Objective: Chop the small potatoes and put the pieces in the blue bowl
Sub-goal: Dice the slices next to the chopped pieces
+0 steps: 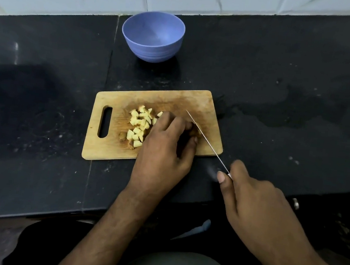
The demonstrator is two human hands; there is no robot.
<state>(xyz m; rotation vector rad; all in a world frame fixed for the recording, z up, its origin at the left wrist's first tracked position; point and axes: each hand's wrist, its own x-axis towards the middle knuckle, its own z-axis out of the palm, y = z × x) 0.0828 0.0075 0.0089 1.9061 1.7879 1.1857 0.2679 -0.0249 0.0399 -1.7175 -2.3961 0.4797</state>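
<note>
Behind: empty bowl (pixel 153 35). Pieces (pixel 138 126) on board (pixel 112 147) (piled); left hand (pixel 163 150) curled on potato (pixel 194 132), right hand (pixel 255 203) gripping knife (pixel 206 142).

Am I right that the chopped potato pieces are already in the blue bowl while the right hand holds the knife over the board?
Not quite: the head view shows the potato pieces lying on the board; the blue bowl is empty. The right hand does hold the knife.
</note>
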